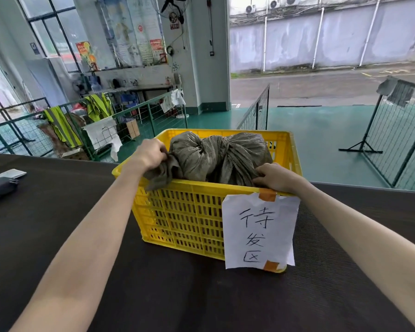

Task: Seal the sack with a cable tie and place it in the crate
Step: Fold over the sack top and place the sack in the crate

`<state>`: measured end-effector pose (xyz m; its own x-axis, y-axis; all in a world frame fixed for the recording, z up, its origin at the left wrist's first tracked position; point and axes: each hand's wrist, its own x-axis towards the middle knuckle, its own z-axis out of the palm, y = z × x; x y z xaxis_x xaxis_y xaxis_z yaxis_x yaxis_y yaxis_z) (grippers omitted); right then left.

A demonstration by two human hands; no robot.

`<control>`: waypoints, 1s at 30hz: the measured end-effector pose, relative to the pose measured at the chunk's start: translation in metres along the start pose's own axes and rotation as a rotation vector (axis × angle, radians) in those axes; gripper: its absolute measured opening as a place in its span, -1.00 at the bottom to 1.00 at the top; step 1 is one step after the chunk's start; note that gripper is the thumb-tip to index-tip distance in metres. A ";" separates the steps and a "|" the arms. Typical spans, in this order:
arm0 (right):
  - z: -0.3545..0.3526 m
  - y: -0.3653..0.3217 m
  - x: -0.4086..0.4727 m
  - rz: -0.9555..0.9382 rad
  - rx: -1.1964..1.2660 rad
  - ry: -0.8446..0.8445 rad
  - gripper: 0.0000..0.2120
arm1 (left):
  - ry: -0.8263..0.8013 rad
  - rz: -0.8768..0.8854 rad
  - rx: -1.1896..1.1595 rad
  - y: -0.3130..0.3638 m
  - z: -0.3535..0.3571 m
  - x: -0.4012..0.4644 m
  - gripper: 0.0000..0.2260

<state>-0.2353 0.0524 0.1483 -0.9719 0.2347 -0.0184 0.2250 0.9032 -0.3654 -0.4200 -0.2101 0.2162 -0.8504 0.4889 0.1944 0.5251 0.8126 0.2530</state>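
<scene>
A yellow slatted plastic crate (177, 219) stands on the dark table, with a handwritten white paper label (259, 231) taped to its near right corner. Grey-green sacks (216, 156) with gathered necks fill its top. My left hand (151, 152) grips the loose mouth of a sack, which hangs over the crate's near left rim. My right hand (276, 176) is closed on sack fabric at the near right rim. No cable tie is visible.
A dark bundle with a white sheet (3, 183) lies at the table's left edge. Beyond the table are green wire fence panels (256, 111), hi-vis vests (60, 125) draped on a fence, and a cluttered desk at the wall.
</scene>
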 end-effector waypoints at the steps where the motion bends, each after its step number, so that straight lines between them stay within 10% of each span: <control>1: 0.000 0.000 0.001 -0.005 -0.002 0.003 -0.71 | 0.097 -0.015 -0.014 0.003 0.004 0.004 -0.82; 5: 0.002 0.002 0.005 -0.034 -0.038 0.013 -0.69 | 0.297 -0.062 -0.118 0.012 0.026 0.014 -0.75; 22: 0.006 -0.001 0.008 -0.071 0.078 0.015 -0.69 | -0.705 -0.222 0.371 -0.045 0.041 0.049 -0.44; 25: 0.004 -0.002 0.008 -0.071 0.043 0.024 -0.68 | -0.609 -0.130 0.313 -0.029 0.020 0.028 -0.72; 30: 0.004 -0.002 0.006 -0.084 0.018 0.050 -0.70 | 0.065 -0.112 0.207 -0.016 0.003 0.013 -0.86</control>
<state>-0.2422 0.0504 0.1449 -0.9824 0.1769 0.0596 0.1415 0.9138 -0.3806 -0.4399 -0.2157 0.2117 -0.8954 0.3759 0.2386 0.4035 0.9117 0.0778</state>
